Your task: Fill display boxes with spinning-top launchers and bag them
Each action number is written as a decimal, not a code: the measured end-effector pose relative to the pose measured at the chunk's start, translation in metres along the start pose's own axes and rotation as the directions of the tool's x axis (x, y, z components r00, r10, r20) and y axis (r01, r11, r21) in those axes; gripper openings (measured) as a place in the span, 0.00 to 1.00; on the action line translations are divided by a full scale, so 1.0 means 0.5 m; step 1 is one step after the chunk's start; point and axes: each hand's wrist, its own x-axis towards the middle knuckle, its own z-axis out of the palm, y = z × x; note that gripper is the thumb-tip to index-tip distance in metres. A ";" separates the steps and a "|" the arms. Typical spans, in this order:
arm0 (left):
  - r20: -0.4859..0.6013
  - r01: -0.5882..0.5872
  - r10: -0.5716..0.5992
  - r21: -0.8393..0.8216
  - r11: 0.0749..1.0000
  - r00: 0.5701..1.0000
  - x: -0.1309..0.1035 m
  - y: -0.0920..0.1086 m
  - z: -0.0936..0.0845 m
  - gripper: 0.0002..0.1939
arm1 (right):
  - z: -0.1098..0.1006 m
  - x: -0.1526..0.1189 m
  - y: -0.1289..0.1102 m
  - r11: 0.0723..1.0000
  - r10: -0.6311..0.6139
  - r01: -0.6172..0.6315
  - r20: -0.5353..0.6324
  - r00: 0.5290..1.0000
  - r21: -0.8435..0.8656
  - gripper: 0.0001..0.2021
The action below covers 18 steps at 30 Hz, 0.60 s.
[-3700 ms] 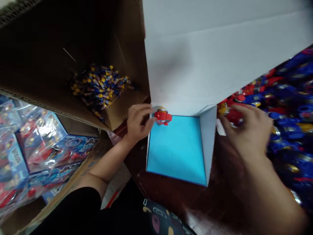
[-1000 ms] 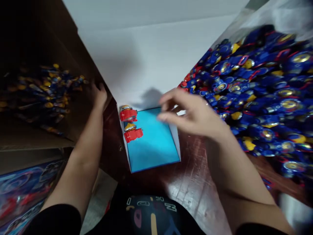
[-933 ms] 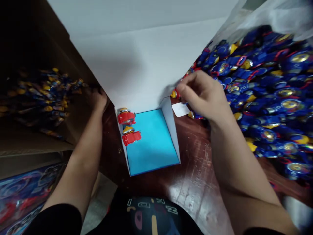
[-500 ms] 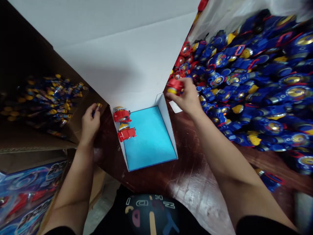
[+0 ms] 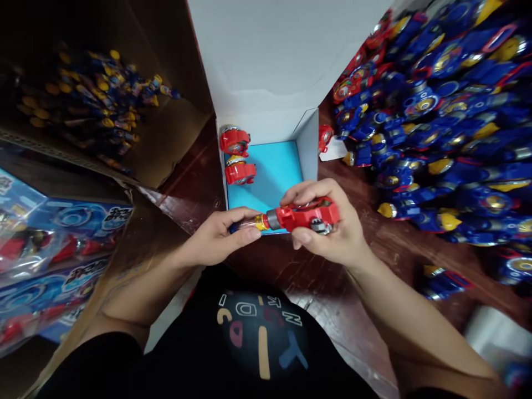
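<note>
Left hand [image 5: 216, 235] and right hand [image 5: 332, 227] are now meeting over the near edge of a white box [image 5: 308, 136], drawn in from either side. Left fingers are pinching a slim yellow-and-blue tube [image 5: 260, 221], leaving its tip exposed; right fingers are clamping around a red toy [image 5: 307, 215], seemingly steadying it while its grey nozzle is meeting the tube end to end. Two red toys [image 5: 235, 141] are sitting by the box's left wall, apparently lined up.

— What's on your left?
— A carton [image 5: 166, 136] of small tubes [image 5: 106, 91], beyond the packaged sets [image 5: 81, 219].
— And ahead?
— Your open box [image 5: 276, 160], two toys [image 5: 240, 173] along its left wall; piled toys [image 5: 426, 104] lie right.
</note>
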 end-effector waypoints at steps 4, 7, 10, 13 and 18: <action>-0.055 -0.301 0.329 0.289 0.909 0.943 -0.016 -0.015 0.013 0.13 | 0.022 -0.030 0.007 0.999 -0.018 0.015 -0.060 0.998 -0.045 0.18; -0.076 -0.437 0.590 0.597 0.673 0.804 -0.015 -0.037 0.019 0.14 | 0.041 -0.048 0.005 0.978 0.209 -0.205 -0.153 0.966 0.041 0.18; -0.018 -0.445 0.612 0.668 0.596 0.791 -0.007 -0.046 0.005 0.14 | 0.032 -0.052 -0.001 0.933 0.359 -0.355 -0.083 0.930 0.057 0.23; 0.053 -0.431 0.495 0.578 0.693 0.867 -0.004 -0.037 -0.019 0.12 | 0.002 -0.039 -0.017 0.956 0.266 -0.261 0.021 0.964 -0.133 0.34; 0.137 -0.409 0.404 0.552 0.727 0.904 -0.017 -0.019 -0.026 0.14 | 0.006 -0.013 -0.045 0.948 0.229 -0.204 0.082 0.970 -0.243 0.11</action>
